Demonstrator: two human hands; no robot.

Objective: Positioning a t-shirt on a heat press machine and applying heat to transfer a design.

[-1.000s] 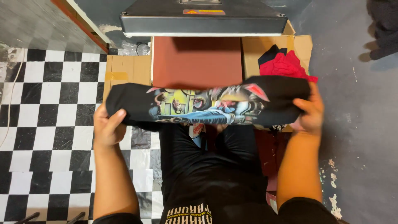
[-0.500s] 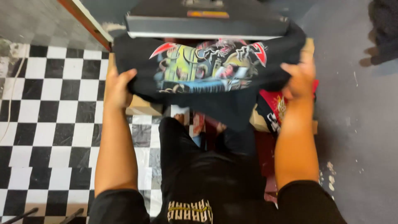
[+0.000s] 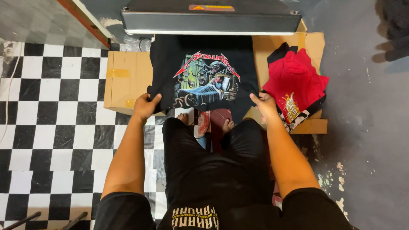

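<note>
A black T-shirt [image 3: 204,72] with a colourful print on its front lies spread flat under the raised upper plate of a heat press [image 3: 211,19]. My left hand [image 3: 145,106] grips the shirt's near left edge. My right hand [image 3: 265,104] pinches the near right edge. Both arms reach forward over my knees in black trousers. The shirt's far part is hidden under the grey upper plate.
Cardboard boxes [image 3: 125,79] flank the press on both sides. A pile of red and black shirts [image 3: 294,87] lies on the right box. A black-and-white checkered floor [image 3: 47,123] spreads to the left, grey concrete [image 3: 366,127] to the right.
The shirt was held folded in the air, then lifted towards the press. Now it lies spread flat on the lower plate, print up, and my hands have slid to its near edge.
</note>
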